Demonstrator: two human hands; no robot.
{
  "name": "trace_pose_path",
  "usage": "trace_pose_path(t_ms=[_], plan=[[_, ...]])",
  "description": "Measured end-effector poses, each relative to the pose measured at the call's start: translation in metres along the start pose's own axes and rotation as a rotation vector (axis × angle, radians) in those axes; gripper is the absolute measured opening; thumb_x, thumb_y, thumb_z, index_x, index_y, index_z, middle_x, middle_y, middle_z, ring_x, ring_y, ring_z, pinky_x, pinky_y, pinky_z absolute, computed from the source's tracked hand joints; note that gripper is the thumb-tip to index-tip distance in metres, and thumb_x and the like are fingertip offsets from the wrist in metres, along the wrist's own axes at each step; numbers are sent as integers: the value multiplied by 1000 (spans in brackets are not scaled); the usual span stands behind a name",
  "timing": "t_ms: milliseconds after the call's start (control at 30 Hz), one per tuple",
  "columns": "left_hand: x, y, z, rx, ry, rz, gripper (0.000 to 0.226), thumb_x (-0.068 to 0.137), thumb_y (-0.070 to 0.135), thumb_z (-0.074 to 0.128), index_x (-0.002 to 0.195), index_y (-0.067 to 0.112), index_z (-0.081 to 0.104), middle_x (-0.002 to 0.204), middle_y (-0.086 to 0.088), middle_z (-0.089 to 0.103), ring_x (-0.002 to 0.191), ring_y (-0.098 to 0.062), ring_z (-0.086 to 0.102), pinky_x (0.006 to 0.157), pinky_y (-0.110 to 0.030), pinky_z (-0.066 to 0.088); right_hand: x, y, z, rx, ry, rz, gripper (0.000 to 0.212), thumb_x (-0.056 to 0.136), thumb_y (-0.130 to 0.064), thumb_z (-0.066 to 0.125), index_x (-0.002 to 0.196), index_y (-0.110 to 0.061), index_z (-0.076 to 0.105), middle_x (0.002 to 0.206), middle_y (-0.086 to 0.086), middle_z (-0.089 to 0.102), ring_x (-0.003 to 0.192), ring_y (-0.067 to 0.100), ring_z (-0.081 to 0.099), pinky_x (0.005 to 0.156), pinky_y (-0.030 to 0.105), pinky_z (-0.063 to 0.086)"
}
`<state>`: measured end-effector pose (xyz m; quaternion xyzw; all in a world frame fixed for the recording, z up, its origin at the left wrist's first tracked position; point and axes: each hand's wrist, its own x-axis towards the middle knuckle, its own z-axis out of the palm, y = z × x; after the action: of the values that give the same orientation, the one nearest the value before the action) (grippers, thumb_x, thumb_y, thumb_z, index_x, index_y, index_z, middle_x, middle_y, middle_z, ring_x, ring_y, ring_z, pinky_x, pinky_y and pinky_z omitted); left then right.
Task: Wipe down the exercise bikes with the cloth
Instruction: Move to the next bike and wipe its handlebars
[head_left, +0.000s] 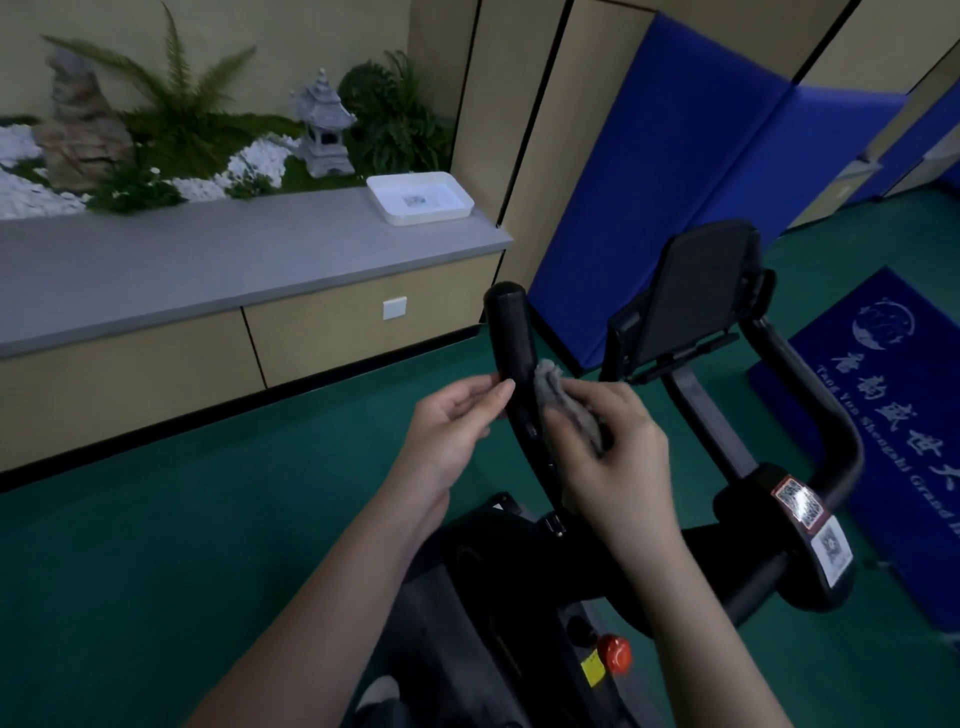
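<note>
Grey cloth (569, 410) bunched in right hand (608, 457), fingers curled round it, pressed against left handlebar (514, 364) of exercise bike (675, 322). Left hand (452, 421) relaxed, fingertips touching bar's far side. Cloth looks soft, light; bar rigid, probably smooth. Best wrapped round the bar.

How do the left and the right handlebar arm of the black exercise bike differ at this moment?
The left black handlebar arm has both hands on it: the right hand presses a crumpled grey cloth to it and the left hand touches its other side. The right black handlebar arm is untouched. The left one shows its rounded end; the right one's end is hidden. Both are black and curved.
</note>
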<state>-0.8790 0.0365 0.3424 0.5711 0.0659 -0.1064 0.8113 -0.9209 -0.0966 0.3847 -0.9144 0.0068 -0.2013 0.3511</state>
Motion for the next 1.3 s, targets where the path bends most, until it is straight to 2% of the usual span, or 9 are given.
trace_pose_path(t_ms=[233, 333, 500, 633, 733, 867, 1033, 1167, 1300], plan=[[2, 0, -2, 4, -2, -12, 26, 86, 26, 66, 110, 15, 67, 101, 5, 71, 93, 0, 64, 84, -18, 47, -11, 6, -31, -39, -122, -73, 6, 83, -11, 72, 87, -16, 72, 83, -7, 59, 78, 2, 57, 66, 7, 37], [3, 1, -1, -6, -18, -19, 31, 86, 26, 66, 113, 11, 66, 101, 4, 71, 91, -1, 64, 82, -18, 46, 4, -1, -24, -70, -59, -153, 9, 84, -10, 71, 92, -11, 73, 92, -3, 60, 82, 3, 56, 72, 6, 37], [7, 2, -5, -9, -27, -52, 17, 84, 25, 69, 99, 21, 66, 96, 5, 70, 91, -5, 63, 76, -16, 46, -9, 1, -8, -187, -309, -342, 21, 81, -2, 69, 99, -11, 73, 96, 0, 54, 92, 15, 52, 82, 10, 36], [9, 2, -8, 4, -45, -67, 34, 82, 30, 70, 112, 15, 65, 108, 1, 69, 103, -8, 62, 83, -23, 45, -2, 5, -30, -46, -278, -235, 14, 81, -12, 67, 93, -11, 73, 94, -4, 58, 89, -2, 56, 78, 4, 37], [9, 0, -6, -10, -41, -70, 40, 81, 32, 70, 116, 12, 65, 107, 1, 70, 101, -9, 63, 82, -24, 45, 4, 3, -17, -24, -210, -169, 16, 83, -15, 65, 95, -8, 72, 94, -2, 58, 87, -3, 56, 75, 6, 38], [9, -2, -8, -11, -41, -74, 47, 79, 34, 72, 118, 11, 65, 111, -1, 70, 106, -12, 63, 85, -25, 46, -9, 4, -23, 54, -297, -141, 14, 82, -18, 65, 93, -12, 71, 93, -5, 58, 87, -1, 57, 74, 5, 38], [5, -2, -3, -35, -8, -72, 35, 83, 30, 70, 113, 13, 66, 105, 2, 70, 100, -12, 64, 89, -28, 49, -8, 7, -26, 40, -284, -153, 17, 82, -17, 63, 96, -13, 72, 97, -3, 58, 91, 2, 57, 80, 11, 40], [-1, 0, 0, -26, 21, -54, 25, 85, 28, 68, 106, 15, 68, 95, 7, 72, 89, -6, 66, 82, -25, 47, -14, 13, -37, 9, -487, -260, 17, 82, -13, 65, 98, -16, 73, 100, -6, 58, 97, 8, 57, 84, 11, 39], [-9, 0, 8, -23, 52, -16, 24, 88, 27, 64, 109, 16, 68, 92, 10, 71, 84, 0, 66, 78, -21, 45, 4, 33, -47, 203, -250, 90, 7, 93, -18, 63, 90, -18, 70, 71, -15, 59, 64, 2, 56, 61, 24, 41]])
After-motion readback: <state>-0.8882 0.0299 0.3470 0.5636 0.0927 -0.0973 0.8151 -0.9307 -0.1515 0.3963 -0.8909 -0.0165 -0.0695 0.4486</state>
